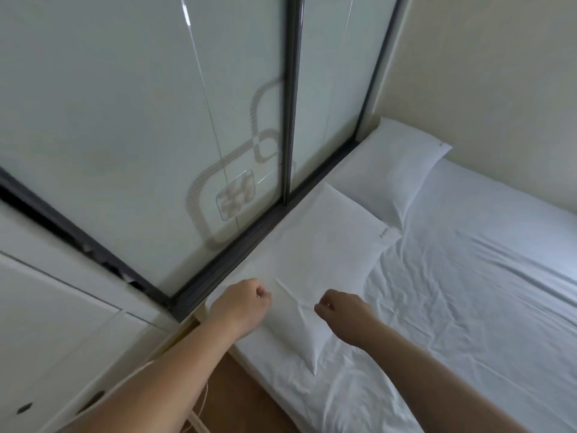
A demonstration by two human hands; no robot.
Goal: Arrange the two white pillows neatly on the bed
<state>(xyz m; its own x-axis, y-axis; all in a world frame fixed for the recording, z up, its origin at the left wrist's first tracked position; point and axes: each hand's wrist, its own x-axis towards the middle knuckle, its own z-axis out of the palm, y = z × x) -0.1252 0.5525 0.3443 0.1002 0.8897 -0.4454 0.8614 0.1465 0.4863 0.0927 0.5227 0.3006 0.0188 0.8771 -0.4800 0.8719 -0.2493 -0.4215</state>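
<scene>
Two pillows side by side on bed

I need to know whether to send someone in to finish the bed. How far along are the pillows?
Nearly done. Both pillows lie side by side along the glass panel: the far pillow in the corner, the near pillow next to it. The left hand and right hand, loosely curled, are over the near pillow's end. Left: smoothing its creases and the wrinkled sheet.

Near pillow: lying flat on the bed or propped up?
Flat. The near pillow lies on the bed sheet along the glass doors, its surface level and lightly creased.
</scene>
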